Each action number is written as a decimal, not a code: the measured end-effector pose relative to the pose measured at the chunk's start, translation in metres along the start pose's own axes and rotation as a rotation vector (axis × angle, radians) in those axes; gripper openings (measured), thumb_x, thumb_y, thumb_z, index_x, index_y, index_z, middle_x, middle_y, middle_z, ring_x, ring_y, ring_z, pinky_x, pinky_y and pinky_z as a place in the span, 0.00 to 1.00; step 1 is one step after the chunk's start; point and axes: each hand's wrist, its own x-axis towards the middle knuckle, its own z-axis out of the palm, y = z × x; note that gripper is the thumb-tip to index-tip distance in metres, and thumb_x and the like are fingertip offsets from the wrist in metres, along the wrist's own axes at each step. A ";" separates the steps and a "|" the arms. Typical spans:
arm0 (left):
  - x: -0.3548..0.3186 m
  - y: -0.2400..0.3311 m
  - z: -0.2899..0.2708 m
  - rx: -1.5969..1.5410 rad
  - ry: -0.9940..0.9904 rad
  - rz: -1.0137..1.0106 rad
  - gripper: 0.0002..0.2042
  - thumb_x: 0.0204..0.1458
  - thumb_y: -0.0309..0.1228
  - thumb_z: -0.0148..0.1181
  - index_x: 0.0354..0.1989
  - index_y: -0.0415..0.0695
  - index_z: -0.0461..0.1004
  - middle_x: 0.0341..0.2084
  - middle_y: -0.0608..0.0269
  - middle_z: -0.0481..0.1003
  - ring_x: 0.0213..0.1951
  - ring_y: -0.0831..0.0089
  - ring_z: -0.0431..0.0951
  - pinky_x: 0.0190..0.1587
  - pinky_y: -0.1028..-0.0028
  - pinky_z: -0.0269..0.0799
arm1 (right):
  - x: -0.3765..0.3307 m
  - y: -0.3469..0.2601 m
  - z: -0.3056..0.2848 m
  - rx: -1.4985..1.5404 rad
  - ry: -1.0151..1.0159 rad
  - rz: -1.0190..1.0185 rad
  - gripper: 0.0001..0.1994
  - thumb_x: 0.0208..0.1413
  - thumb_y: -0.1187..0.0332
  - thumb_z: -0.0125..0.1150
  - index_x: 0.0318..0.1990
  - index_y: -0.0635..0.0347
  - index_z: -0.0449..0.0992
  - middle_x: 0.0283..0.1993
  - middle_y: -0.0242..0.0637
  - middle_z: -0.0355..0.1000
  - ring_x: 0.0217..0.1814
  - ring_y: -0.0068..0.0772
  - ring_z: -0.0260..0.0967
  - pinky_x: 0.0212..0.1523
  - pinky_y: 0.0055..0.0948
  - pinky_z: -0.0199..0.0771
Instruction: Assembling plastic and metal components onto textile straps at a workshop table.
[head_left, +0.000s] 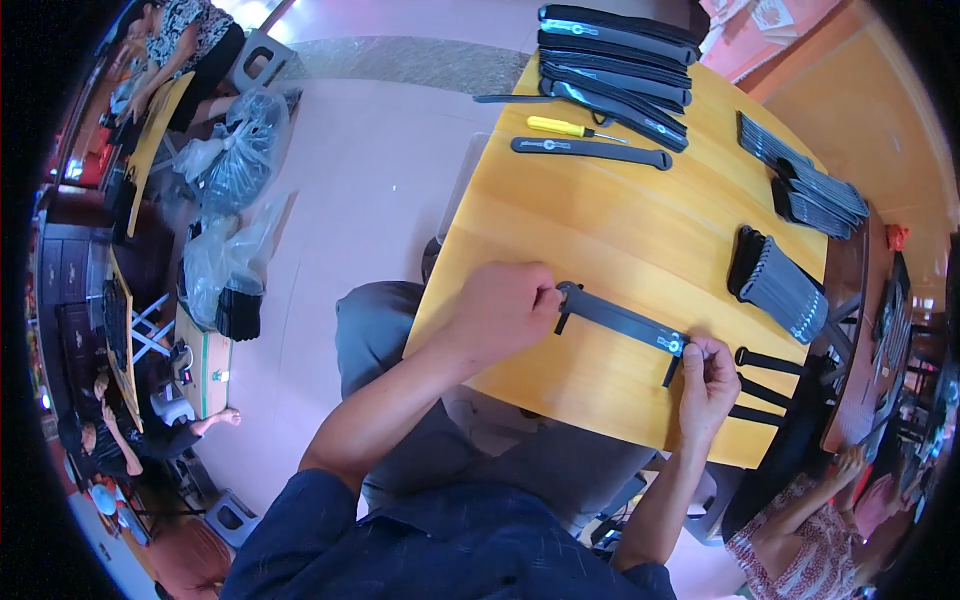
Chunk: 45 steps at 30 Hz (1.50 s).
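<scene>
Dark blue sleeves (430, 550) fill the lower centre of the frame, both bare forearms rising from them to the yellow wooden bench (600, 230). Left hand (505, 305), centre frame, is clenched with fingertips pinching the left end of a long flat black strap (620, 318) that has a small side tab there. Right hand (708, 385), lower right of centre, grips the strap's other end, fingers closed just beside a small round metal ring (676, 344) set into it. Strap lies diagonally on the bench's near part, stretched between both hands, just right of frame centre. Two more black strips (770, 362) poke out right of the right hand at the bench edge. Bundle of black straps (780, 283) sits mid-right, well apart from the hands; another fanned pile (805, 180) lies upper right. Tall stack of black straps (620, 50) at top centre, with a yellow-handled screwdriver (565, 127) and one single strap (590, 150) just below it. Grey trousers (380, 330) show under the bench edge. Clear plastic bags (235, 200) with dark contents sit on the pink floor, upper left. Another person's patterned sleeve (790, 540) is at lower right.
</scene>
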 end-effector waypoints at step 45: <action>0.004 -0.008 0.005 0.063 -0.016 -0.003 0.11 0.54 0.35 0.60 0.27 0.41 0.80 0.25 0.47 0.80 0.33 0.46 0.81 0.40 0.49 0.76 | 0.004 0.010 0.001 -0.025 -0.001 -0.005 0.04 0.65 0.73 0.63 0.39 0.65 0.79 0.33 0.23 0.75 0.34 0.13 0.66 0.37 0.16 0.67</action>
